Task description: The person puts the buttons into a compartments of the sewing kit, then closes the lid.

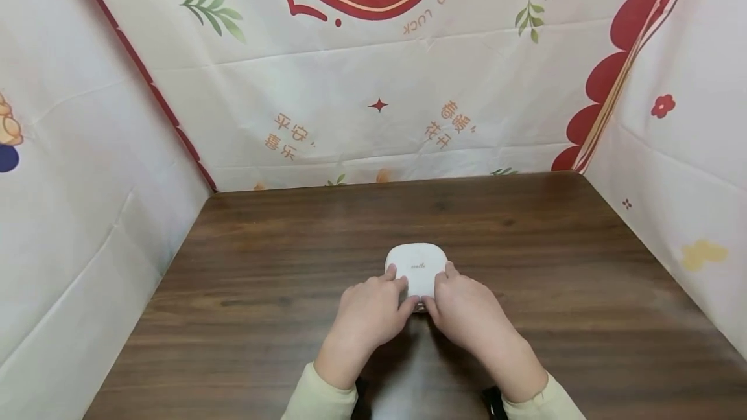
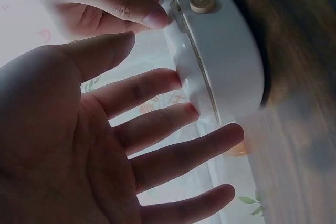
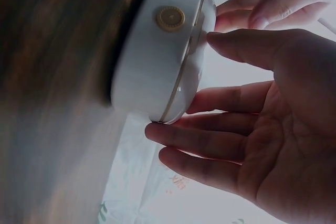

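Note:
A small white box [image 1: 417,261] with rounded corners and short lettering on its lid lies on the table, between both hands. In the left wrist view its front carries a round gold-coloured knob [image 2: 203,2], below a thin gold seam where lid and base meet. My left hand [image 1: 370,313] touches the lid's left side with two nearly straight fingertips, its other fingers spread. From the right, my right hand [image 1: 471,310] lays its thumb at the lid's front edge and its fingers along the side. The lid looks closed; the inside is hidden.
The dark wood-grain table [image 1: 280,245] spreads around the box on all sides. A printed white cloth [image 1: 350,83] hangs behind it, and further white cloth walls stand left and right. Pale sleeves and dark wrist straps show at the bottom.

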Demonstrator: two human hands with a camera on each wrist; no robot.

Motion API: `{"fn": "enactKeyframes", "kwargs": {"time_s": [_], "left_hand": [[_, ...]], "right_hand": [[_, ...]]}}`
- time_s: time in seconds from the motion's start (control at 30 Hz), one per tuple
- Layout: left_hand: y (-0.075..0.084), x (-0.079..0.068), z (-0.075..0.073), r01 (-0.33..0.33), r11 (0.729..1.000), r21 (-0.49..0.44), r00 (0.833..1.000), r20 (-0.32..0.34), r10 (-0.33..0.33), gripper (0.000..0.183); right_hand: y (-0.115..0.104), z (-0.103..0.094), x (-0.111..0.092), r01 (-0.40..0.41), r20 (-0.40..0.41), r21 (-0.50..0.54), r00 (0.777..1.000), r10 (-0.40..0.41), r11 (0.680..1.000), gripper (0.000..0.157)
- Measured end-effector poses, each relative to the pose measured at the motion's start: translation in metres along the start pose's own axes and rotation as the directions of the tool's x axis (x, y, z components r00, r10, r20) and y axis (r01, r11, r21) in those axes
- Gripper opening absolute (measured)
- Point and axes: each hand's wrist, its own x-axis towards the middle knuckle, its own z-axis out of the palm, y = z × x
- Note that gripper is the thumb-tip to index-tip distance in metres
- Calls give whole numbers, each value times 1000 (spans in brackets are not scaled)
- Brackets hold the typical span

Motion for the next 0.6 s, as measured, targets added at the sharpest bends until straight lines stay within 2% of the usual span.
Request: {"fn": "enactKeyframes", "kwargs": {"time_s": [0.2, 0.37, 0.6], "left_hand": [[3, 5, 3, -7, 1000, 8, 1000, 5, 7, 49], [5, 8, 5, -15, 1000, 13, 1000, -18, 15, 49], [5, 6, 7, -14, 1000, 9, 1000, 7, 14, 50]], "right_hand": [[5, 0, 3, -16, -14, 4, 1000, 16, 1000, 40], [8, 0, 3, -31, -19, 18, 999, 31, 999, 40], [8, 2, -1, -35, -6, 27, 999, 35, 999, 44]]}}
